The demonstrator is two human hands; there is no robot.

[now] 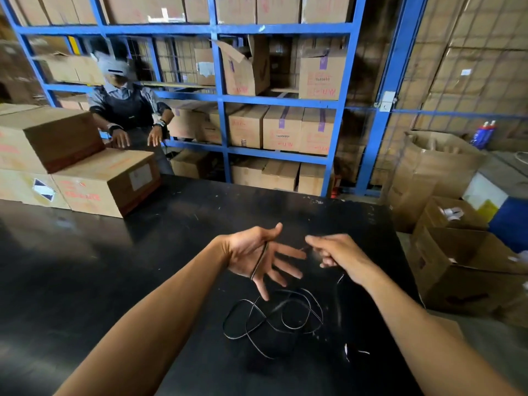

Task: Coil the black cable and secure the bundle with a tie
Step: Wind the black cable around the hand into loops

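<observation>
Counter (114, 267): black, matte, scuffed with pale scratches, its far edge running toward blue steel shelving (220, 95) stocked with taped cardboard cartons. Stacked cartons (71, 167) sit at the counter's far left corner. Open boxes (457, 252) stand on the floor off the right edge. A second person (128, 110) stands beyond the far left corner, both hands out over the stacked cartons.

Black cable (274, 318): thin, glossy, lying in loose overlapping loops on the counter near the near edge, right of centre. One strand rises from the loops and crosses the palm of the left hand (257, 252); another strand climbs toward the right hand (334, 252).

Left hand: held above the counter, palm turned inward, fingers spread apart, thumb up, the strand resting between thumb and palm rather than gripped.

Right hand: just beside the left, fingers curled together, pinching the cable's end, which is blurred.

Small pale fleck (347, 351) lies on the counter toward the near right corner; what it is cannot be told.
</observation>
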